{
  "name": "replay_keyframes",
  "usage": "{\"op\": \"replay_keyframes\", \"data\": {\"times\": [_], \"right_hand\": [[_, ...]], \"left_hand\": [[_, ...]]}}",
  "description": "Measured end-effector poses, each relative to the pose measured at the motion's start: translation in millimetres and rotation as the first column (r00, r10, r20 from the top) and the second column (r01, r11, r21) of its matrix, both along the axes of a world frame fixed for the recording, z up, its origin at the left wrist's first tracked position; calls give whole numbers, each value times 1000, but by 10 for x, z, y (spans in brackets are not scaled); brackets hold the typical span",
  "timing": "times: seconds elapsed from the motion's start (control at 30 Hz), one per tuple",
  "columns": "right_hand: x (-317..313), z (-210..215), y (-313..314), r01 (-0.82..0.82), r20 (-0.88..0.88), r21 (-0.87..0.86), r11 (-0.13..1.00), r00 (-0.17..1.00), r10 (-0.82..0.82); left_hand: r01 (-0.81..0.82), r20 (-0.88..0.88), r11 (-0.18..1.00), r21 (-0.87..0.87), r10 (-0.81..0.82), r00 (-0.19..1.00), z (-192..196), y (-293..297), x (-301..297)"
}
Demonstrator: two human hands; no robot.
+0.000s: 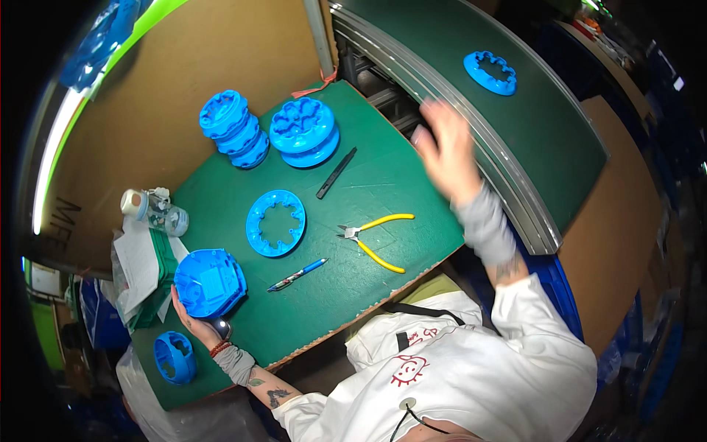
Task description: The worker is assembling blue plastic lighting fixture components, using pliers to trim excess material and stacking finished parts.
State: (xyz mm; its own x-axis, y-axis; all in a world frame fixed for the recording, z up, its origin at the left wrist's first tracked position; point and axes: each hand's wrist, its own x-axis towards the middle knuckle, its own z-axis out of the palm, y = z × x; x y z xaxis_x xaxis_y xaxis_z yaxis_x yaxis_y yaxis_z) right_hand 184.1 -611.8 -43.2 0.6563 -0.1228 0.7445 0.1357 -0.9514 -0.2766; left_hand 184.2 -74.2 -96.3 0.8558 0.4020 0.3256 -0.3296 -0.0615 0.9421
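Note:
My left hand (193,322) grips the lower left side of a blue plastic housing (211,283), whose ribbed hollow inside faces up. Some of its fingers are hidden behind the housing. My right hand (448,156) is raised with fingers stretched out and holds nothing, slightly smeared by motion, between the table's right edge and the conveyor belt. A scalloped blue ring (254,225) lies mid-table. Around it are a blue pen (297,275), yellow-handled cutting pliers (359,232) with spread handles, and a black slim tool (336,173).
Stacked blue rings (234,131) and further blue round parts (304,132) stand at the green table's (383,166) far side. A blue ring (174,358) sits at near left. One blue ring (491,74) rests on the conveyor (541,140). A bottle (166,214) and papers (137,264) are left.

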Motion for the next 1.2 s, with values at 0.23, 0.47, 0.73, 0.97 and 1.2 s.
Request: {"op": "replay_keyframes", "data": {"times": [0.23, 0.47, 0.73, 0.97, 1.2], "right_hand": [[1169, 83, -2246, 631, -456, -23, 776, 684, -570], [524, 783, -814, -307, 213, 430, 849, 948, 235], [208, 854, 1076, -189, 216, 969, -157, 347, 913], [757, -288, 1000, -424, -254, 566, 707, 726, 639], [557, -628, 1158, -312, -675, 53, 949, 689, 264]], "left_hand": [[-418, 232, 863, 286, 360, 903, 161, -123, -42], [-496, 807, 864, 86, 231, 543, 830, -1598, 75], [849, 638, -132, -511, -720, 272, 817, -2749, 247], [850, 635, -12, -527, -671, 384, 877, -2528, 353], [790, 526, 156, -593, -667, 527, 725, -2240, 359]]}}
